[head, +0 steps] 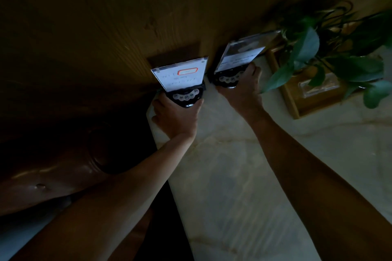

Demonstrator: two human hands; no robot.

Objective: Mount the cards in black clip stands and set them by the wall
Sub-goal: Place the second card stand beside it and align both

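Note:
Two clear-framed cards stand in black clip stands at the far end of a pale marble counter, close to the wooden wall. The left card is white with a red-outlined box near its top; its black stand is gripped by my left hand. The right card leans back toward the wall, darker and hard to read. My right hand holds its black stand from the right side. Both stands seem to rest on the counter, though the dim light leaves this uncertain.
A leafy green plant hangs over a wooden tray or frame at the right by the wall. A dark brown plate is fixed to the wall behind the left card. The counter's left edge drops into shadow.

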